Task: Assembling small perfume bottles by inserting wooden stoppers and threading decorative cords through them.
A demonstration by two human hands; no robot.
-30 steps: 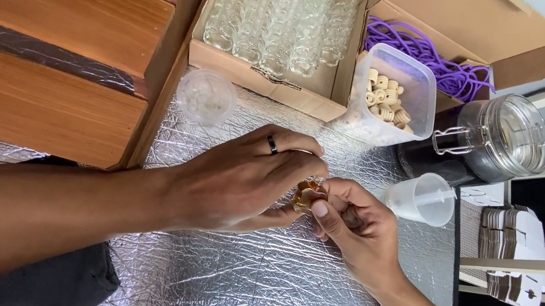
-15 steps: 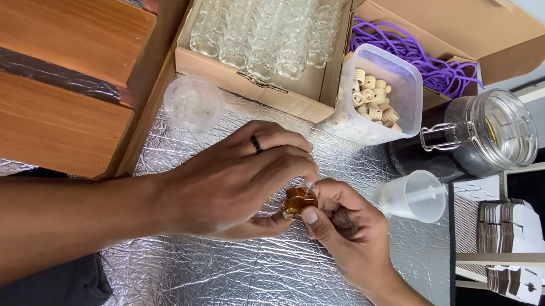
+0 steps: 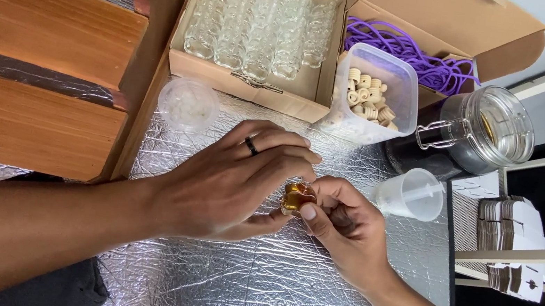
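We see a small amber-filled bottle (image 3: pixel 296 198) pinched between both hands near the middle of the foil-covered desk (image 3: pixel 254 291). Our left hand (image 3: pixel 230 181) curls closed over it; our right hand (image 3: pixel 341 226) grips it with thumb and fingers. A clear funnel (image 3: pixel 414 193) lies just beside, toward the right edge.

One head-worn camera looks steeply down, close over the foil-covered table (image 3: pixel 254 291).

The little bottle (image 3: pixel 296 198) sits in the middle, between the left hand (image 3: pixel 234 179) at nine o'clock and the right hand (image 3: pixel 346 229) at four. The box of bottles (image 3: pixel 261 25) lies at twelve, the tub of corks (image 3: pixel 371 96) at one, the jar (image 3: pixel 479 128) at two, the small cup (image 3: pixel 414 193) at three.
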